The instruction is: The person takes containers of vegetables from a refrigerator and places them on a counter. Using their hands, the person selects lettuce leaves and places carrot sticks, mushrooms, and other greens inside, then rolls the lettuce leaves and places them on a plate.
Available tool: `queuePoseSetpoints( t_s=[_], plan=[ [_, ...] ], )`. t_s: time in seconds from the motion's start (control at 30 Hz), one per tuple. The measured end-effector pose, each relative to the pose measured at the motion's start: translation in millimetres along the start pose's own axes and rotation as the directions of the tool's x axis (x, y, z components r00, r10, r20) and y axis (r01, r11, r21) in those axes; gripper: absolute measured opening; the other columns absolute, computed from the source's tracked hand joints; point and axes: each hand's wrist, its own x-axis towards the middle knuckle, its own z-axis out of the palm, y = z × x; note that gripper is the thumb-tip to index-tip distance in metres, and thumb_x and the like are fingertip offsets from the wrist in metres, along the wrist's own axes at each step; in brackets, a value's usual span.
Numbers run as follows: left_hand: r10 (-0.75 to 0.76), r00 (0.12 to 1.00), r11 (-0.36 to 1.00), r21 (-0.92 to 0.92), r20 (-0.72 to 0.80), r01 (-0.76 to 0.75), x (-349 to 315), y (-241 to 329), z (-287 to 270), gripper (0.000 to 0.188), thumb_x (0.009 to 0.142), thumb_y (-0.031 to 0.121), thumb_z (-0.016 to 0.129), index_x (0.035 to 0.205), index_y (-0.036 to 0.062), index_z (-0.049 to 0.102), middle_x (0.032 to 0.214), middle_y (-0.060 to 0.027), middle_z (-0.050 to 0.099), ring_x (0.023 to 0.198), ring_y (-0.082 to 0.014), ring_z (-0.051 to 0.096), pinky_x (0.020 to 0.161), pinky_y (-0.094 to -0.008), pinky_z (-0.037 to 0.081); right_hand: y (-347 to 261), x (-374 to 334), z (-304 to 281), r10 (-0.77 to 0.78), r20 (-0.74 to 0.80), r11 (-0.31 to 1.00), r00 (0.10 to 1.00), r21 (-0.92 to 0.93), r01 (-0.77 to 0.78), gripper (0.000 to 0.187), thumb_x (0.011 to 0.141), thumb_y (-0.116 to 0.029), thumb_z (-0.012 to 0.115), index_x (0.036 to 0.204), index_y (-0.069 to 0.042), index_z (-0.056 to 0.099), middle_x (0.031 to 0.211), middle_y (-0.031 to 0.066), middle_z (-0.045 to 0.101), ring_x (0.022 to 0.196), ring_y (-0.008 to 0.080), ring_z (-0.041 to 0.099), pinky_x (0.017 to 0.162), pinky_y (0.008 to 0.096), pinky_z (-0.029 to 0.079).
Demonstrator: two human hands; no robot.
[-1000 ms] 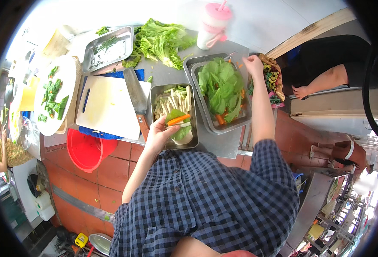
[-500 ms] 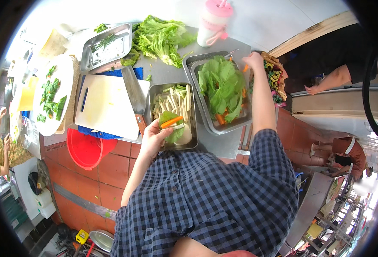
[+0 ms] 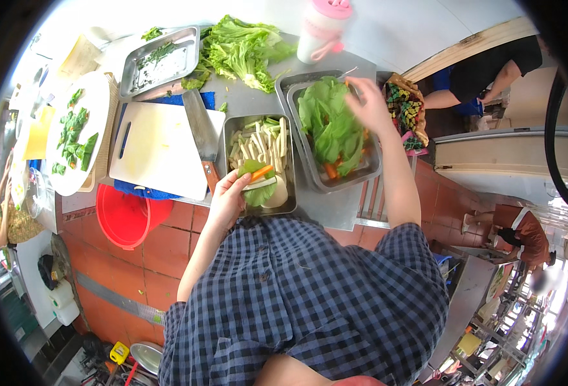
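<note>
My left hand [image 3: 231, 191] pinches a green leaf [image 3: 260, 193] with an orange carrot stick [image 3: 261, 173] and a pale stick lying across it. This bundle is over the near end of a metal tray [image 3: 290, 201] of pale cut sticks [image 3: 258, 145]. My right hand [image 3: 369, 107], slightly blurred, hovers at the far right side of a second metal tray [image 3: 375, 172]. Its fingers are apart, and I see nothing held in them. Large green leaves [image 3: 326, 122] fill that tray, with carrot pieces [image 3: 331, 170] showing beneath.
A cleaver [image 3: 200, 125] rests on the white cutting board [image 3: 158, 151], its wooden handle toward me. Lettuce [image 3: 242, 51], a metal tray [image 3: 126, 83] and a pink-lidded cup [image 3: 322, 32] stand behind. A red bucket [image 3: 120, 222] is below the table edge. Other people work at both sides.
My right hand has moved left from the tray's outer edge toward the leaves, and its fingers have spread. My left hand keeps hold of the leaf bundle.
</note>
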Motion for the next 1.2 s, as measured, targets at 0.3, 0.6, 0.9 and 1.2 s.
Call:
queuePoseSetpoints(
  t_s=[0.3, 0.6, 0.9, 1.2],
  plan=[
    [-0.013, 0.999, 0.998, -0.063, -0.031, 0.011, -10.3, -3.1, -4.7, 0.020, 0.088, 0.014, 0.052, 0.103, 0.0015, 0.056, 0.091, -0.0026, 0.061, 0.077, -0.0059, 0.056, 0.060, -0.0184, 0.045, -11.8, -73.4, 17.3, -0.077, 0.200, 0.995, 0.977, -0.053, 0.089, 0.023, 0.066, -0.008, 0.063, 0.089, -0.006, 0.059, 0.126, 0.0132, 0.045, 0.118, 0.0285, 0.042, 0.096, 0.0373, 0.036],
    [-0.030, 0.999, 0.995, -0.089, 0.028, 0.033, -11.0, -6.7, -5.0, 0.024, 0.088, 0.015, 0.052, 0.107, -0.0001, 0.054, 0.098, -0.0056, 0.060, 0.088, -0.0106, 0.058, 0.073, -0.0237, 0.048, -0.4, -122.0, 15.2, -0.054, 0.187, 0.998, 0.981, -0.010, 0.057, 0.027, 0.062, -0.011, 0.058, 0.088, -0.010, 0.055, 0.131, 0.0178, 0.037, 0.129, 0.0357, 0.024, 0.104, 0.0463, 0.021],
    [-0.038, 0.999, 0.994, -0.103, 0.029, 0.041, -16.4, -4.8, -3.1, 0.026, 0.088, 0.015, 0.052, 0.109, 0.0001, 0.054, 0.099, -0.0061, 0.060, 0.086, -0.0101, 0.058, 0.070, -0.0229, 0.048, -33.9, -89.1, 45.1, -0.217, -0.057, 0.920, 0.974, -0.346, 0.185, 0.011, 0.072, -0.020, 0.064, 0.081, -0.015, 0.063, 0.123, 0.0073, 0.044, 0.125, 0.0326, 0.027, 0.101, 0.0549, 0.012],
    [-0.046, 0.994, 0.997, 0.064, 0.103, 0.040, -11.4, -1.2, 0.8, 0.027, 0.087, 0.008, 0.053, 0.112, -0.0010, 0.051, 0.102, -0.0063, 0.059, 0.088, -0.0094, 0.059, 0.075, -0.0214, 0.049, -127.7, -82.7, 89.4, -0.187, 0.291, 0.874, 0.938, 0.484, 0.025, 0.025, 0.077, -0.014, 0.063, 0.100, -0.005, 0.059, 0.097, 0.0082, 0.054, 0.095, 0.0214, 0.051, 0.083, 0.0304, 0.040]
  ],
)
